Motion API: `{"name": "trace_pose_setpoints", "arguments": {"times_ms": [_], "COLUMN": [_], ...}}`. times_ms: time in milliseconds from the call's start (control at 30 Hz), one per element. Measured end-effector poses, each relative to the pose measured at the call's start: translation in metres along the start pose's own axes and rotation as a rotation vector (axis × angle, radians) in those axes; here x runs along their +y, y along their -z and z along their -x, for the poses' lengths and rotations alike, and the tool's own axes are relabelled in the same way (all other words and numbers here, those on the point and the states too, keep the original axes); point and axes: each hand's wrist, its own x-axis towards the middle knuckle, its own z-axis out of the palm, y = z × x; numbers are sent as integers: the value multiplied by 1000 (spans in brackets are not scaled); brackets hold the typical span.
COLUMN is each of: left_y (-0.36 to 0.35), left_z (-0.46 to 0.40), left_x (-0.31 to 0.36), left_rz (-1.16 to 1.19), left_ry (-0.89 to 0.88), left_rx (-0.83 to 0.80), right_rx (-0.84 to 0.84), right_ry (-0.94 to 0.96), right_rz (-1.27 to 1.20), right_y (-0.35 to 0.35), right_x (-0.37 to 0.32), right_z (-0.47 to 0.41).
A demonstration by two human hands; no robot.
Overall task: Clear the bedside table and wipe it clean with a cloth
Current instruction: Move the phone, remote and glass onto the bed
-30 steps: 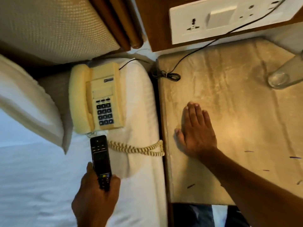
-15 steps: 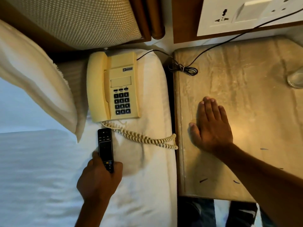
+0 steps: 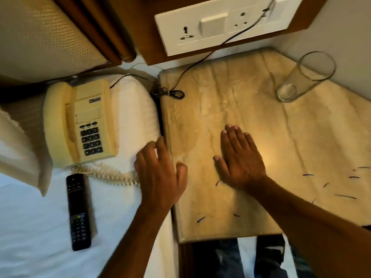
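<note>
The beige marble bedside table [image 3: 301,141] fills the right half of the view. My right hand [image 3: 240,159] lies flat on it, palm down, fingers together. My left hand [image 3: 160,175] hovers over the gap between bed and table edge, empty, fingers spread, slightly blurred. The black remote [image 3: 78,211] lies alone on the white bed sheet to the left. A cream telephone [image 3: 80,123] rests on the bed above it, its coiled cord [image 3: 108,175] trailing toward my left hand. An empty clear glass [image 3: 305,77] stands at the table's far right corner.
A thin black cable [image 3: 170,93] runs from the wall socket panel [image 3: 220,27] across the table's back left corner to the phone. Small dark purple bits [image 3: 345,196] are scattered over the table's near right part. A pillow [image 3: 18,153] lies at left, headboard above.
My left hand has let go of the remote, which now lies on the bed, and has moved right toward the table edge. My right hand stays flat on the table.
</note>
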Motion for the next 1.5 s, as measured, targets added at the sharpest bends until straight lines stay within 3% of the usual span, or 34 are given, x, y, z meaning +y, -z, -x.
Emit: {"name": "trace_pose_setpoints", "arguments": {"times_ms": [167, 300, 367, 467, 667, 833, 967, 1067, 1200, 1400, 1500], "left_y": [-32, -54, -66, -81, -87, -60, -27, 1, 34, 59, 60], "left_z": [-64, -99, -110, -123, -145, -91, -7, 54, 96, 100, 95], "left_x": [102, 180, 215, 256, 274, 216, 129, 50, -33, -90, -105], "left_rz": [140, 366, 576, 1012, 1066, 1044, 834, 582, 379, 349, 330], "left_ry": [-192, -250, -208, -6, 92, 150, 193, 364, 718, 861, 903], "left_rx": [-34, -69, -136, -230, -180, -202, -58, 36, 2, 81, 3], "right_rx": [0, 21, 27, 51, 64, 32, -125, -90, -8, 1, -8], "right_ry": [-138, -276, -288, -268, -274, -160, 8, 12, 56, -2, 4], "right_rz": [57, 47, 40, 25, -1, 12, 15, -26, -43, 17, 39], "right_y": [23, 35, 36, 37, 35, 34, 13, 2, -11, -20, -19], "right_x": [98, 147, 152, 151, 149, 110, 25, -41, -89, -117, -116], "right_z": [28, 37, 35, 32, 32, 28, 14, -3, -19, -28, -26]}}
